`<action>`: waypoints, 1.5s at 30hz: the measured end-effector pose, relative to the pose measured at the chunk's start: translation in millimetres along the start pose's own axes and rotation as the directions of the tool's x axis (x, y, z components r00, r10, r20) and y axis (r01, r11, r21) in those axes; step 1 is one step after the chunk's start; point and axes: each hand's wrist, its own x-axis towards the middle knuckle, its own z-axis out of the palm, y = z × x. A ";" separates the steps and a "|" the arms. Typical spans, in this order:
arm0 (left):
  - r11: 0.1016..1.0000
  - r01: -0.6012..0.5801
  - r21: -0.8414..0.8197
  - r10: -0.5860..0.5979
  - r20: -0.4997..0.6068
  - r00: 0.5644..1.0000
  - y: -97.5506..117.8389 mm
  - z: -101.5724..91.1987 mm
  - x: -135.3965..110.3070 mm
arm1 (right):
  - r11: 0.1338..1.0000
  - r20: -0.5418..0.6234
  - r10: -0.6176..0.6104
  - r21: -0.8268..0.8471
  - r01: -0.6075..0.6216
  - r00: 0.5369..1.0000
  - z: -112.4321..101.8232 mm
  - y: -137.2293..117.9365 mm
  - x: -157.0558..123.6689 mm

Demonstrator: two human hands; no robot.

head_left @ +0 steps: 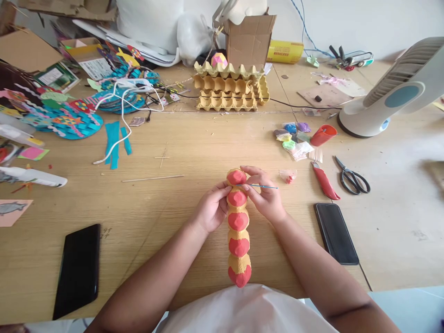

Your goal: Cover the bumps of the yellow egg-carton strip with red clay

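Observation:
A strip of egg-carton cups (239, 223), yellowish with red clay-like caps, runs lengthwise in front of me. My left hand (214, 206) pinches its left edge near the far end, thumb and fingers closed. On the other side, my right hand (266, 195) has its thumb and fingers closed around a thin blue stick (264, 186), which lies across the gap between the two farthest cups. The right index finger reaches to the farthest cup. Whether the stick's tip goes into the carton cannot be made out. A small bag with red clay (288, 175) lies beside the right hand.
Right of my hands lie a red cutter (325, 181), scissors (353, 178) and a phone (336, 233). Clay packets (293, 138), a red cup (323, 134) and a fan (391, 92) stand farther back. Egg cartons (227, 92) sit behind; a tablet (77, 268) lies left.

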 end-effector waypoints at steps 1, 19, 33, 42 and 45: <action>1.000 0.005 -0.003 -0.005 -0.005 1.000 0.3 0.5 -0.1 | 1.000 0.003 0.005 0.010 -0.005 1.000 -0.1 -0.3 0.1; 1.000 0.023 -0.009 -0.023 -0.018 1.000 5.4 3.3 -2.0 | 0.954 0.111 0.175 0.229 -0.196 0.978 -13.8 6.1 6.5; 0.999 0.026 0.024 -0.026 0.018 0.999 1.3 0.8 -2.2 | 0.951 0.092 0.178 0.242 -0.195 0.980 -12.6 11.0 6.1; 0.999 0.007 0.032 -0.009 0.044 0.999 0.0 -0.1 -1.5 | 0.956 0.078 0.183 0.219 -0.196 0.980 -11.1 8.4 7.1; 0.999 0.002 0.044 -0.004 0.042 0.999 -0.4 -0.5 -1.7 | 0.947 0.079 0.189 0.249 -0.203 0.979 -11.3 7.3 7.0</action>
